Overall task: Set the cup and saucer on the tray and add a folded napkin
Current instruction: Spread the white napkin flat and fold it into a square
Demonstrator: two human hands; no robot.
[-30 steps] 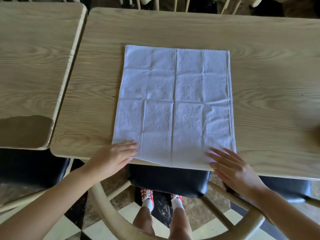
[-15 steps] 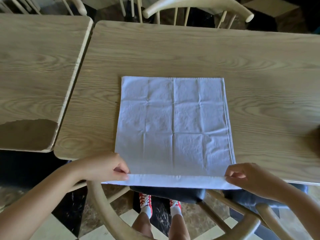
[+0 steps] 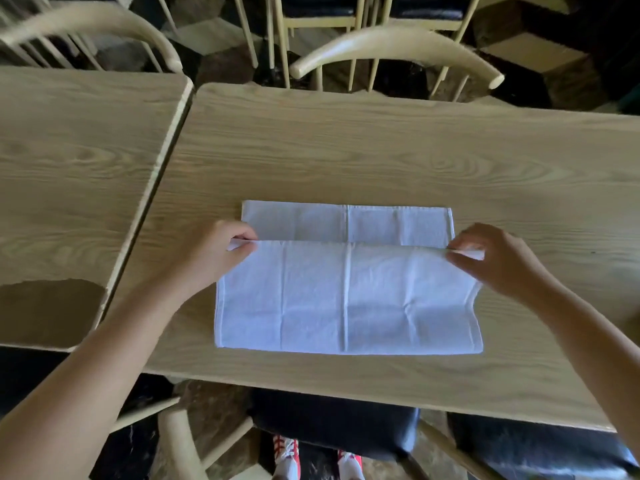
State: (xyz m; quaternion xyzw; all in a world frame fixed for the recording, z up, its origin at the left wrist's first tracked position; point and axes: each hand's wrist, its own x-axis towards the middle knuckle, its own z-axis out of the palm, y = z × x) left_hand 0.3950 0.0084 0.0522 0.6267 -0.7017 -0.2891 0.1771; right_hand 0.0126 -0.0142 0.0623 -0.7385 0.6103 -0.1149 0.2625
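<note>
Your left hand [image 3: 221, 247] & right hand [image 3: 485, 258] each pinch a corner of the napkin [image 3: 346, 299] flat on the tabletop [image 3: 346, 150], long axis L-R btwn them, folded edge just short of the far hem, both hands equally near.

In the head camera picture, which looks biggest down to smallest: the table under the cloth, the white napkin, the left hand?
1. Table, largest.
2. White napkin.
3. Left hand, smallest, though it is nearer the camera, so it looks bigger than it really is.
</note>
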